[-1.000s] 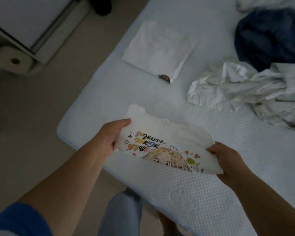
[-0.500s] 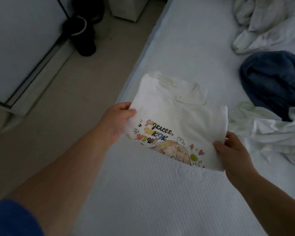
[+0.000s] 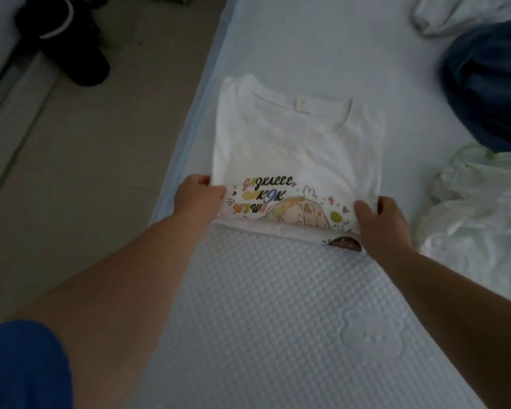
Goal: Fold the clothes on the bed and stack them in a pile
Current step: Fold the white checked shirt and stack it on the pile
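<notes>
The left hand (image 3: 199, 199) and right hand (image 3: 379, 219) are each pinching a near corner of the folded white printed T-shirt (image 3: 298, 149) — it is lying on another folded white garment (image 3: 316, 236) on the bed (image 3: 278, 305), near its left edge. Crumpled white clothes (image 3: 478, 214) and a dark blue garment (image 3: 490, 84) are lying to the right.

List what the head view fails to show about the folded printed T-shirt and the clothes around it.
- Garment under the printed T-shirt: only a strip and a dark patch show; the shirt covers the rest.
- Shirt's cartoon print: its lower part turns under the near fold.
- Dark blue garment: cut off by the right edge.
- Crumpled white clothes: cut off by the right edge, type unclear.
- Left hand and right hand: fingers tucked under the shirt's corners.
</notes>
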